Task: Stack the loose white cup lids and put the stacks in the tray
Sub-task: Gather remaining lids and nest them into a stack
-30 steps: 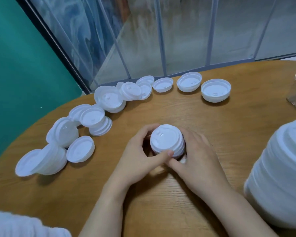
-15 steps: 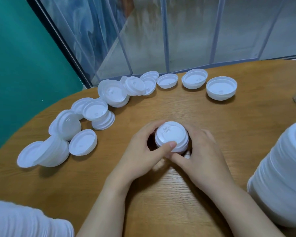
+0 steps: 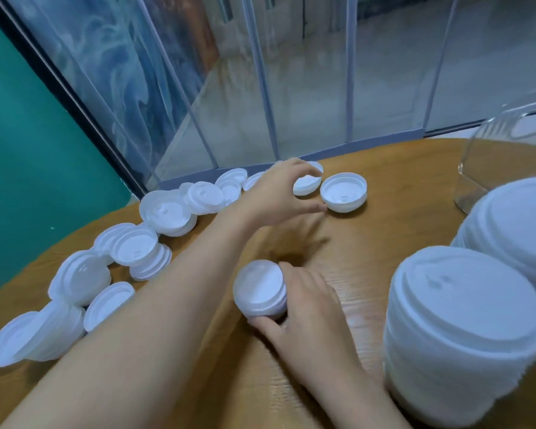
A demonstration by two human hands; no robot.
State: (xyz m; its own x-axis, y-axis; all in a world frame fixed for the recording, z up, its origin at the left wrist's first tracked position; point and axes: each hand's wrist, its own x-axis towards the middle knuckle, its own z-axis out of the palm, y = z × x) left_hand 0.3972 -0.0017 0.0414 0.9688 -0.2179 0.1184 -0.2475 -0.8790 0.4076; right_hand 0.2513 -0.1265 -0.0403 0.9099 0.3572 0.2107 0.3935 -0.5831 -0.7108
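- Right hand grips a short stack of lids on the wooden counter, thumb under its near edge, fingers curled round the far side.
- Left hand is stretched out beyond it, fingers and thumb curled around an upturned lid; whether it has actually pinched it, I cannot tell.
- Just right of that hand sits another upturned lid, on its own.
- Loose lids trail away left of the outstretched arm, some overlapping.
- Two tall stacks stand right of the right hand.
- A clear tray stands beyond them, only partly in view.
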